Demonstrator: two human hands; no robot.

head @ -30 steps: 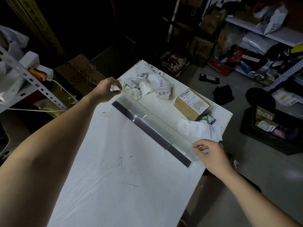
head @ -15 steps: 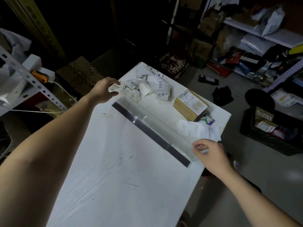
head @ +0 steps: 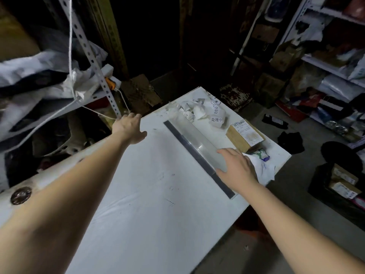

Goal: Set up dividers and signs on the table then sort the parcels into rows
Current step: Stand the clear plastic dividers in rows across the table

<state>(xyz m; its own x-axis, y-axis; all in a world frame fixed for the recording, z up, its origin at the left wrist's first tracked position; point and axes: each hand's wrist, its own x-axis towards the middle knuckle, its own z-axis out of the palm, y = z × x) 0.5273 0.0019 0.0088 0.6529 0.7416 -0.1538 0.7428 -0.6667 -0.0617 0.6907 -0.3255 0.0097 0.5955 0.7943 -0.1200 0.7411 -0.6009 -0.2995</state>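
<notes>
A clear plastic divider (head: 199, 144) with a dark base strip lies across the far part of the white table (head: 150, 194). My right hand (head: 236, 169) rests flat on its near end, fingers spread. My left hand (head: 129, 126) is at the table's left edge, off the divider, fingers apart and holding nothing. Beyond the divider lie curled paper signs (head: 214, 115) with printed characters, a brown parcel (head: 244, 138) with a white label, and a small white soft parcel (head: 261, 167).
A metal shelf upright (head: 94, 66) with bags and a white cord stands at the left. Shelves with parcels fill the right. A dark crate (head: 339, 184) with boxes sits on the floor at the right. A cardboard box (head: 140, 93) stands behind the table.
Both hands let go of the divider's ends. The left hand moved left to the table edge; the right hand now lies flat on the divider, which looks laid flat. The camera view shifted.
</notes>
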